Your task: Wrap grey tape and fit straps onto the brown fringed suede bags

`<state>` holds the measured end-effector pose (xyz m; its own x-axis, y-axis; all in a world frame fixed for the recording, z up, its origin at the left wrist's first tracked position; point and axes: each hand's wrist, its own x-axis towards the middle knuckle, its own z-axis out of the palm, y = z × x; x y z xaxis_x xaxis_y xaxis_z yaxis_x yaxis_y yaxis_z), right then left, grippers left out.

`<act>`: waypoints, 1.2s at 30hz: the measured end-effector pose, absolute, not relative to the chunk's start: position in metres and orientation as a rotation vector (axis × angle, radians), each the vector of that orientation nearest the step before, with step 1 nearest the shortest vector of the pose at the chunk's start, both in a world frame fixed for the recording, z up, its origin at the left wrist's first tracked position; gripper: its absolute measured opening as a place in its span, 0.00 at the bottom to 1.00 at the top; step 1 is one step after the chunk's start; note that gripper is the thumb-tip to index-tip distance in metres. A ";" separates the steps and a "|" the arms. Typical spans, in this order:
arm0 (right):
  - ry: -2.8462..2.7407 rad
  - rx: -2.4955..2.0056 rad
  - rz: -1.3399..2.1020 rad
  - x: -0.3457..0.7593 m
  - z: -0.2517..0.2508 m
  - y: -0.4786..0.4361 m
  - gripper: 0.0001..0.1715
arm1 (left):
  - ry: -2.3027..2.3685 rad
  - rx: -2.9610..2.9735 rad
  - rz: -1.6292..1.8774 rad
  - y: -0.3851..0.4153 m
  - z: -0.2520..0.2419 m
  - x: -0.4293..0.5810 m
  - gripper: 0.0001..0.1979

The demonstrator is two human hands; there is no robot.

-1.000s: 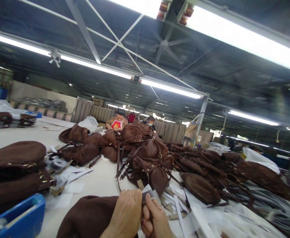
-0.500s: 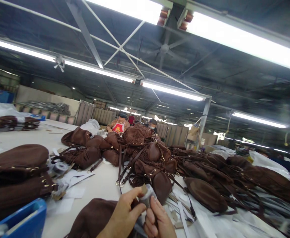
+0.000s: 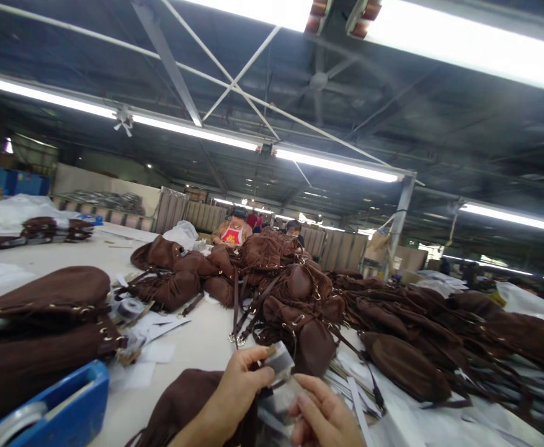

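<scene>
A long white table [image 3: 197,341] carries a heap of brown suede bags [image 3: 294,292] mid-way. More bags [image 3: 43,304] lie stacked left, paper slips [image 3: 160,326] between, a blue tape dispenser [image 3: 67,403] and one fringed bag [image 3: 183,397] at the near edge.

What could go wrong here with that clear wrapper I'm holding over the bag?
1. The wrapper is pinched only by the left hand's fingertips, with the right hand at its lower end; it could slip among the paper strips.
2. Both hands sit at the frame's bottom edge, so a slip may go unseen.
3. Straps lie near the bag and might snag.
</scene>
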<state>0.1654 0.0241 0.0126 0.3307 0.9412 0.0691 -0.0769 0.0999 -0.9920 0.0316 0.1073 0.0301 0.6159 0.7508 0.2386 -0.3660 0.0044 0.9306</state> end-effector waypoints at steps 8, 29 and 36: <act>-1.535 -1.355 0.458 0.171 0.040 -0.012 0.20 | 0.410 1.410 0.852 0.103 0.038 0.027 0.16; -1.591 -1.526 0.442 0.169 0.068 0.018 0.19 | 0.496 2.003 0.934 0.085 0.049 0.018 0.16; -1.331 -1.397 0.755 0.168 0.061 0.016 0.10 | 0.523 2.246 0.955 0.083 0.049 0.013 0.14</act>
